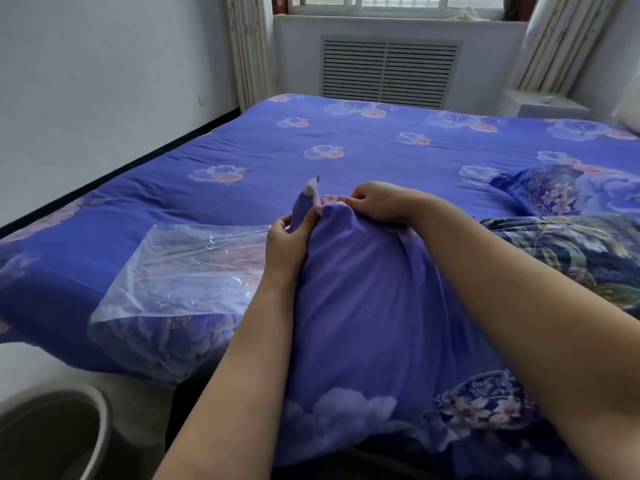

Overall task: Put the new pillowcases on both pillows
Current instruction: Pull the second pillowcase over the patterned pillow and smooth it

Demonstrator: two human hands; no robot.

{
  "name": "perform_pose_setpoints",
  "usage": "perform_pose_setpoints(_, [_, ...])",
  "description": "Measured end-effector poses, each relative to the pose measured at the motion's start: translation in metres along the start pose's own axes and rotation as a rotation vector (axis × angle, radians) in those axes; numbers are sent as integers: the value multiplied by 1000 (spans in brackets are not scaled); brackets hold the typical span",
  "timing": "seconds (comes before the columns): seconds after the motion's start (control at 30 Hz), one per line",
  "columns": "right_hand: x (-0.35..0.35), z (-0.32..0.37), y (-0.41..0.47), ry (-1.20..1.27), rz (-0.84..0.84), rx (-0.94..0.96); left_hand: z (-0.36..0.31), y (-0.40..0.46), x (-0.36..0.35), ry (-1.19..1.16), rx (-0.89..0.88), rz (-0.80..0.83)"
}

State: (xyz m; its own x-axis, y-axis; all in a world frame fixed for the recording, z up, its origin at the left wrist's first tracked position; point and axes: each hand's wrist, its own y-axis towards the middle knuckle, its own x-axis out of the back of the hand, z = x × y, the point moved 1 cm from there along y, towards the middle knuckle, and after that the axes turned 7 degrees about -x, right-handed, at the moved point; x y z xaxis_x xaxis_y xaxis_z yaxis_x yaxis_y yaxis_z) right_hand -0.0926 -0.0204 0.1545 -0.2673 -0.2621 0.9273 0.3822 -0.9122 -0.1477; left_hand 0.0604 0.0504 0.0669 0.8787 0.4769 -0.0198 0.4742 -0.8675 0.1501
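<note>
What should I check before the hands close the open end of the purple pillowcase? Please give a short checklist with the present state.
1. Left hand grips the pillowcase edge: ok.
2. Right hand pinches the edge at the far end: ok.
3. Pillow fully inside: not ok, some pink shows at the opening.
4. Corners filled: cannot tell.
5. Plastic bag lies apart, left of the pillow: ok.
6. Second pillow dressed: cannot tell.

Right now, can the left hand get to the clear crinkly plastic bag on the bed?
Probably yes. The clear plastic bag lies flat on the blue flowered bedsheet, right beside the left hand, with nothing between. But that hand grips the purple pillowcase, so it must let go first.
</note>
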Motion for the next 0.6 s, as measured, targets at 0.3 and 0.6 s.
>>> perform_pose_setpoints(0.3, [-1, 1, -1, 23, -16, -6, 6, 3, 0, -9, 22, 9])
perform_pose_setpoints(0.6, [2, 1, -3, 58, -2, 15, 3, -2, 1, -7, 25, 35])
